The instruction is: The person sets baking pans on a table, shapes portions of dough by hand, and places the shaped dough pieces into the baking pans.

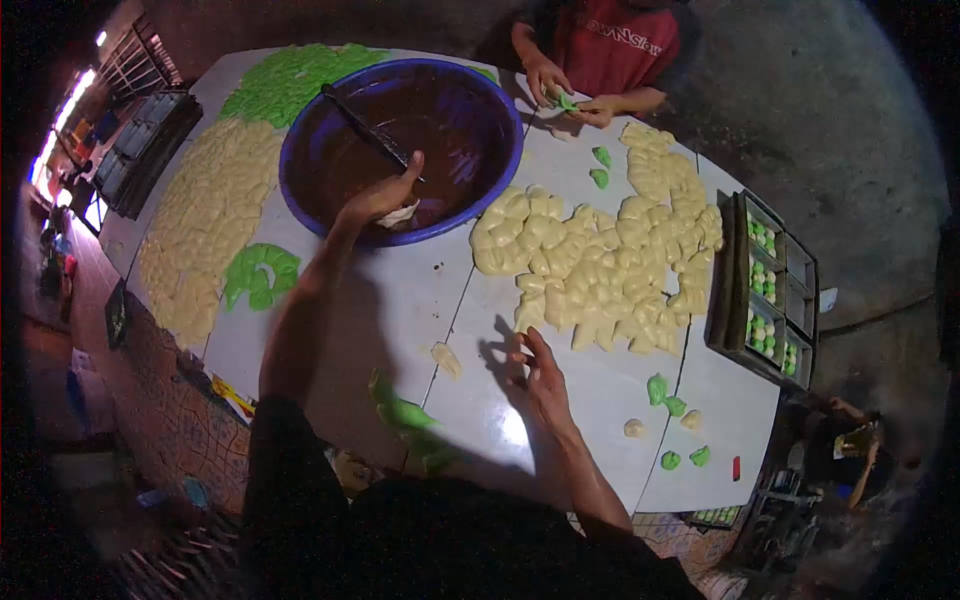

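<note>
My left hand (388, 198) is at the near rim of a large blue basin (300, 205), partly closed around a pale piece of dough (399, 216). The basin has dark filling smeared inside, and a dark flat tool (365, 130) lies across it. My right hand (541, 380) is over the white table (480, 420), fingers apart and empty, just below a spread of yellow dough pieces (600, 270). One separate pale piece (446, 359) lies between my hands. Green strips (405, 412) lie near my body.
Across the table a person (620, 50) in a red shirt handles green dough. Metal trays (765, 290) holding green and white balls stand at the right edge. Green dough (290, 80) and more yellow dough (205, 220) cover the left. Another person (860, 440) is at far right.
</note>
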A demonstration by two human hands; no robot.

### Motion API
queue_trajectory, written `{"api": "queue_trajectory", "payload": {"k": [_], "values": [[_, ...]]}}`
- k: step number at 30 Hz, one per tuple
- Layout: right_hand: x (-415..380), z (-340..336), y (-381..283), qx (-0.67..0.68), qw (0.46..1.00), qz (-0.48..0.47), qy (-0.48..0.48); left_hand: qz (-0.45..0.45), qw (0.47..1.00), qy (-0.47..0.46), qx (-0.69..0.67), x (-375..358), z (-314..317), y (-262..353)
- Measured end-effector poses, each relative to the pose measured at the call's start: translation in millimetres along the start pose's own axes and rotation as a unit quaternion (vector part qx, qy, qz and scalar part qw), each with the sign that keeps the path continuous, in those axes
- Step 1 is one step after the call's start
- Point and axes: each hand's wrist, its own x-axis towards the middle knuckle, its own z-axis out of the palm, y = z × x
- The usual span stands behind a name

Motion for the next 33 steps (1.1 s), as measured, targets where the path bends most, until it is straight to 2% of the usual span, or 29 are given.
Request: {"api": "queue_trajectory", "payload": {"k": [2, 3, 4, 5, 6, 7, 8, 9, 10, 11, 12, 13, 14, 16, 17, 18, 19, 20, 22, 24, 26, 27, 28, 30, 31, 32, 33], "values": [[2.5, -4.1, 4.1, -0.019, 0.999, -0.033, -0.005, 0.066, 0.991, 0.108, -0.041, -35.8, 17.2, 15.5], [4.0, -2.3, 4.5, -0.024, 0.999, -0.036, 0.004, 0.288, 0.869, 0.345, 0.205, -47.8, 48.0, -8.1], [4.7, 1.3, 5.3, -0.027, 0.999, -0.038, 0.013, 0.183, 0.921, 0.275, 0.208, -87.1, 58.8, 23.9], [0.0, 14.3, -5.3, 0.084, 0.996, -0.006, 0.031, 0.136, 0.954, 0.166, -0.210, -97.6, 84.6, 22.5], [0.0, 14.2, -3.7, 0.205, 0.978, 0.028, 0.027, 0.116, 0.892, 0.056, -0.432, -166.0, 102.0, 59.2], [-0.7, 15.0, -5.9, 0.276, 0.960, 0.050, 0.003, 0.092, 0.847, -0.024, -0.523, -183.0, 128.4, 66.1], [-4.7, 16.4, -6.9, 0.346, 0.936, 0.070, -0.021, 0.092, 0.802, -0.097, -0.582, -188.1, 162.6, 48.3], [-11.2, 19.6, -4.3, 0.307, 0.949, 0.059, 0.048, 0.052, 0.785, -0.079, -0.613, -211.5, 183.2, 57.6], [-20.3, 17.7, -10.0, 0.313, 0.946, 0.056, 0.057, 0.017, 0.775, -0.002, -0.631, -224.6, 206.6, 59.1], [-31.4, 15.4, -18.7, 0.162, 0.978, 0.065, 0.115, 0.019, 0.768, 0.026, -0.640, -238.0, 223.8, 59.2], [-40.9, 13.2, -24.3, 0.007, 0.983, 0.072, 0.168, 0.027, 0.760, 0.055, -0.647, -249.3, 235.2, 60.5], [-48.9, 14.7, -24.3, -0.137, 0.973, -0.107, 0.153, 0.031, 0.764, 0.050, -0.643, -259.4, 243.0, 62.6], [-64.5, 15.5, -28.5, -0.310, 0.918, -0.183, 0.168, 0.053, 0.785, 0.042, -0.615, -269.3, 251.1, 64.5], [-85.7, 12.0, -35.7, -0.453, 0.841, -0.265, 0.134, 0.070, 0.809, 0.027, -0.583, -283.7, 265.6, 64.1], [-94.7, 3.0, -39.3, -0.457, 0.841, -0.276, 0.085, 0.191, 0.888, 0.084, -0.409, -285.6, 270.8, 58.5], [-102.3, -8.3, -43.8, -0.461, 0.839, -0.288, 0.034, 0.305, 0.918, 0.137, -0.215, -287.0, 278.6, 54.6], [-106.6, -15.6, -47.3, -0.445, 0.838, -0.315, 0.033, 0.232, 0.899, 0.090, -0.361, -290.1, 292.4, 55.5], [-114.8, -21.2, -51.7, -0.367, 0.876, -0.311, 0.041, 0.234, 0.900, 0.083, -0.357, -294.7, 299.7, 53.7], [-124.9, -30.0, -53.9, -0.168, 0.939, -0.285, 0.092, 0.177, 0.896, 0.044, -0.404, -306.7, 304.8, 62.7], [-146.2, -38.5, -64.6, -0.181, 0.939, -0.275, 0.097, 0.214, 0.885, 0.040, -0.411, -317.7, 313.7, 76.4], [-167.3, -39.0, -69.9, -0.291, 0.924, -0.246, 0.038, 0.161, 0.913, 0.002, -0.375, -324.6, 320.4, 81.4], [-172.7, -50.6, -53.9, -0.264, 0.935, -0.235, 0.016, 0.123, 0.904, -0.018, -0.410, -315.8, 336.2, 69.1], [-178.9, -57.5, -47.7, -0.266, 0.935, -0.233, 0.025, 0.124, 0.904, -0.027, -0.408, -319.2, 346.9, 74.0], [-190.1, -67.1, -39.5, -0.232, 0.961, -0.101, 0.116, 0.116, 0.872, 0.039, -0.473, -327.4, 369.1, 84.5], [-192.7, -71.0, -36.9, -0.244, 0.955, -0.111, 0.126, 0.111, 0.901, 0.049, -0.417, -325.7, 380.0, 83.2], [-196.7, -76.9, -36.1, -0.243, 0.955, -0.107, 0.130, 0.108, 0.902, 0.044, -0.415, -322.6, 389.6, 78.1], [-198.6, -80.4, -37.3, -0.292, 0.933, -0.135, 0.162, 0.165, 0.921, 0.048, -0.349, -318.4, 395.4, 70.3]]}}
